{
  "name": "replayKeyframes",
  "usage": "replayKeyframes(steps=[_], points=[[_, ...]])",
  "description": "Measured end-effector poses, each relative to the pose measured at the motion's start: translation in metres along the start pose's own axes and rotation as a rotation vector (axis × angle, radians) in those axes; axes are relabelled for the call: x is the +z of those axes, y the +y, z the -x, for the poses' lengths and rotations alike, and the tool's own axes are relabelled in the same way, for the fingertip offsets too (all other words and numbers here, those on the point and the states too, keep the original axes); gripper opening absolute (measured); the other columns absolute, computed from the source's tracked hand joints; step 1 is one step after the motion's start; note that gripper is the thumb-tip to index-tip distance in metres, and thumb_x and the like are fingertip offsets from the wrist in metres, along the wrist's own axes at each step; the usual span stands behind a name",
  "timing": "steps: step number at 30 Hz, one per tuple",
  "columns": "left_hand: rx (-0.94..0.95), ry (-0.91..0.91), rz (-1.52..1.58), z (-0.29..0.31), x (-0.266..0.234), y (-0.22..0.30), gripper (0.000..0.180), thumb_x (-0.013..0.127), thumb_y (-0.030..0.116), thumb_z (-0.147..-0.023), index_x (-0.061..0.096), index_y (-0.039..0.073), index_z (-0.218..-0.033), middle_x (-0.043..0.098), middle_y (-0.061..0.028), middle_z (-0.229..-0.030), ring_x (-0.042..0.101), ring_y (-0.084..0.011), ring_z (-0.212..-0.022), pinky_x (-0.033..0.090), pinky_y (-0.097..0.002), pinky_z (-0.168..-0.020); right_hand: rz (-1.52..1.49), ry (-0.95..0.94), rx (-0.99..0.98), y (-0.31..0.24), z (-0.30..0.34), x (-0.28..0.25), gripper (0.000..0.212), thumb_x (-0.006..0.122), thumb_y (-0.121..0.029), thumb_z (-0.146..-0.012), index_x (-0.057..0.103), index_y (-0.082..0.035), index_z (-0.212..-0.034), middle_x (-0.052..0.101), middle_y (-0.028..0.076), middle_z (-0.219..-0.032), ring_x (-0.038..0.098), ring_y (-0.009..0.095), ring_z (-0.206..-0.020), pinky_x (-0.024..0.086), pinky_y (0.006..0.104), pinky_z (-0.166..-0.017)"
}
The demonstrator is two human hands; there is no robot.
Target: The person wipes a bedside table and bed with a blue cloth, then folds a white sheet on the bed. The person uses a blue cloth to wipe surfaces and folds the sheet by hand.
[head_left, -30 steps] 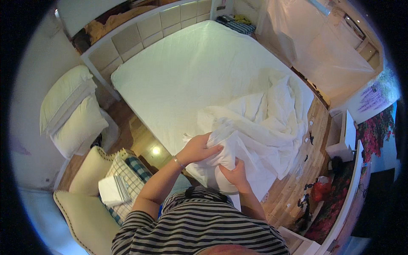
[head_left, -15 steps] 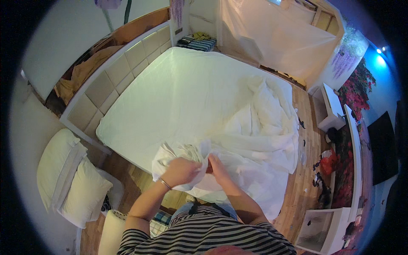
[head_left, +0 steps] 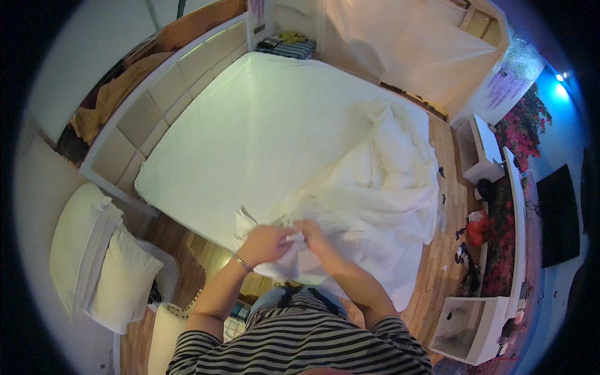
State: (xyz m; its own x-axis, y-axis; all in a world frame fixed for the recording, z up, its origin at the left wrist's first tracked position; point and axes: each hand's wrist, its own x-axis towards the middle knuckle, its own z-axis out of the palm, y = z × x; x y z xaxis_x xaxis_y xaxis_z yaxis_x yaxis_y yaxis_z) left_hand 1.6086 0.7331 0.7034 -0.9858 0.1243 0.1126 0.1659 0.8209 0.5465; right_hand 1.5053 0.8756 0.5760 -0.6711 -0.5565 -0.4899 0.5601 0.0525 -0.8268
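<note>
A crumpled white duvet cover (head_left: 375, 187) lies bunched over the right half of a bed (head_left: 262, 125) with a smooth white fitted sheet. My left hand (head_left: 269, 242) and my right hand (head_left: 312, 234) meet at the near edge of the bed. Both grip a gathered edge of the white fabric between them. A thin bracelet circles my left wrist. My striped sleeves enter from the lower edge.
Two white pillows (head_left: 100, 256) rest on a seat at lower left. A padded beige headboard (head_left: 162, 94) runs along the bed's left side. A white low cabinet (head_left: 475, 325) stands at lower right, with small dark and red items scattered on the wooden floor (head_left: 450, 187).
My hands have drawn closer together on the fabric edge. The view has swung so that the bed sits more centred, with the pillows lower left.
</note>
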Motion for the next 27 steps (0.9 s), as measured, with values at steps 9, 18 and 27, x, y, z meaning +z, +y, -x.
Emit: replayKeyframes(steps=[9, 18, 27], points=[[-0.103, 0.502, 0.028, 0.018, -0.031, 0.033, 0.030, 0.066, 0.029, -0.079, 0.054, 0.006, -0.094, 0.050, -0.0085, -0.055, 0.054, -0.0299, -0.052, 0.042, -0.0419, -0.054, 0.418, 0.051, -0.526, -0.148, 0.046, 0.047, 0.040, 0.052, -0.030, -0.095, 0.052, -0.001, -0.068, 0.048, 0.004, -0.056, 0.044, 0.009, -0.053, 0.037, 0.0286, -0.049], [-0.581, 0.198, 0.664, -0.013, 0.088, -0.010, 0.039, 0.055, 0.038, -0.090, 0.056, -0.002, -0.087, 0.059, -0.0161, -0.072, 0.054, -0.0223, -0.066, 0.045, -0.0345, -0.063, 0.780, 0.338, -0.743, -0.102, 0.017, -0.036, 0.035, 0.053, -0.022, -0.093, 0.050, 0.005, -0.071, 0.052, 0.014, -0.074, 0.051, 0.028, -0.066, 0.043, 0.0362, -0.065], [-0.670, 0.230, 0.942, -0.050, 0.163, 0.002, 0.043, 0.048, 0.041, -0.095, 0.057, -0.001, -0.097, 0.057, -0.0040, -0.078, 0.050, -0.0116, -0.069, 0.043, -0.0256, -0.065, 0.493, 0.323, -0.457, -0.090, 0.042, -0.096, 0.023, 0.050, -0.015, -0.093, 0.058, 0.006, -0.090, 0.057, 0.011, -0.095, 0.052, 0.020, -0.086, 0.040, 0.0280, -0.079]])
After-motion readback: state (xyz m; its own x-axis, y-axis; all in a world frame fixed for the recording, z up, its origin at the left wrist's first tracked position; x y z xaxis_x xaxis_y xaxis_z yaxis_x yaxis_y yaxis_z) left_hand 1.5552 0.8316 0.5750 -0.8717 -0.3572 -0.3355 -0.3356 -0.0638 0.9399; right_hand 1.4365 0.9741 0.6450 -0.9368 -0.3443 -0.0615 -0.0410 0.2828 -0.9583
